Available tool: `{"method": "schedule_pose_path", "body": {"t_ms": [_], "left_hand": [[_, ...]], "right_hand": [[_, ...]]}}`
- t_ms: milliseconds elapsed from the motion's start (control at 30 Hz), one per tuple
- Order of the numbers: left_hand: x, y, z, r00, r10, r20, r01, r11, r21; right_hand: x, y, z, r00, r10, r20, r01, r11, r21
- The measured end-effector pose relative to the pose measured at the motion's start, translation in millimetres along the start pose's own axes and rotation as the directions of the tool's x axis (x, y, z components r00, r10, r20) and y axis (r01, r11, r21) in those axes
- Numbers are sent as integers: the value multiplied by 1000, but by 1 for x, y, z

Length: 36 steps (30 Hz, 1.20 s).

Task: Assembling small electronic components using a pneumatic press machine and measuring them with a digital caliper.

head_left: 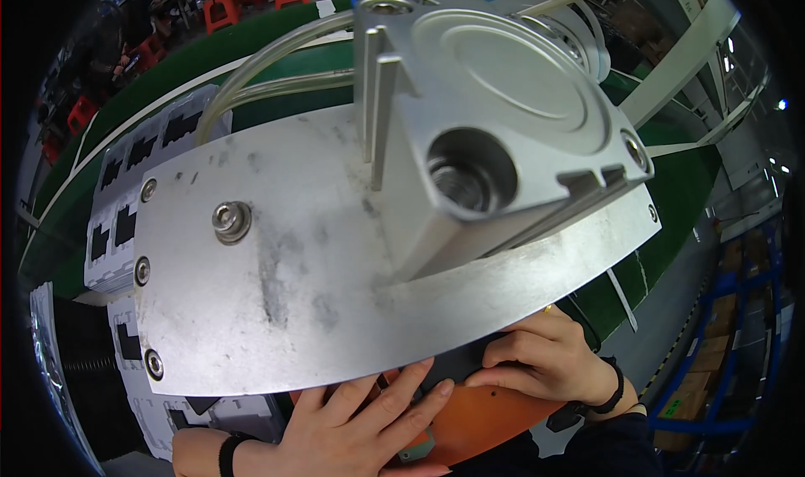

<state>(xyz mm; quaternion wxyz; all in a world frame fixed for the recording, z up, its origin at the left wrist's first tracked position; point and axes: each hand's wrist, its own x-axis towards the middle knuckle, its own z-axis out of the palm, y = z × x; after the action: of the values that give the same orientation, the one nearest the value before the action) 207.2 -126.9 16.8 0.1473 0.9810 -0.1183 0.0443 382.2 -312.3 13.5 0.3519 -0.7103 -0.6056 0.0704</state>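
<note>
Under the near edge of a broad metal plate (335, 309), my left hand (352, 427) lies with its fingers spread; the tips reach a dark flat piece (457, 364) and an orange surface (486, 418). At the right of that dark piece, my right hand (549, 359) has its fingers curled, thumb and forefinger pinched at its edge. The plate hides part of the piece and some fingertips. A silver pneumatic cylinder (511, 83) stands on the plate, a bolt (231, 222) to its left. A small green part (417, 448) shows beside my left hand.
Clear hoses (251, 74) bend behind the cylinder. Grey-white trays (117, 217) with dark cut-outs are stacked at the left. A green work surface (671, 200) runs behind. Blue shelving (713, 376) with cartons stands at right; red stools (220, 11) and people are far off.
</note>
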Motion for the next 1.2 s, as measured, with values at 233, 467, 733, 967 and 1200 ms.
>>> {"method": "schedule_pose_path", "body": {"t_ms": [233, 467, 733, 967, 1200], "left_hand": [[0, -5, 0, 996, 62, -57, -65, 997, -50], [1, -2, -1, 1000, 14, -12, -15, 991, -133], [0, -2, 0, 1000, 12, -12, -13, 992, -128], [1, -2, 0, 999, 15, -33, -20, 991, -134], [0, -2, 0, 1000, 8, -8, -9, 991, -132]], "right_hand": [[0, 1, 1, 1000, 3, -5, -2, 1000, 15], [-2, 1, 1, 1000, 14, -6, -14, 999, 44], [0, 1, -1, 1000, 13, -1, -13, 999, 49], [0, 0, -1, 1000, 22, -1, -22, 999, 43], [-1, 1, -1, 999, 33, -5, -33, 998, 57]]}}
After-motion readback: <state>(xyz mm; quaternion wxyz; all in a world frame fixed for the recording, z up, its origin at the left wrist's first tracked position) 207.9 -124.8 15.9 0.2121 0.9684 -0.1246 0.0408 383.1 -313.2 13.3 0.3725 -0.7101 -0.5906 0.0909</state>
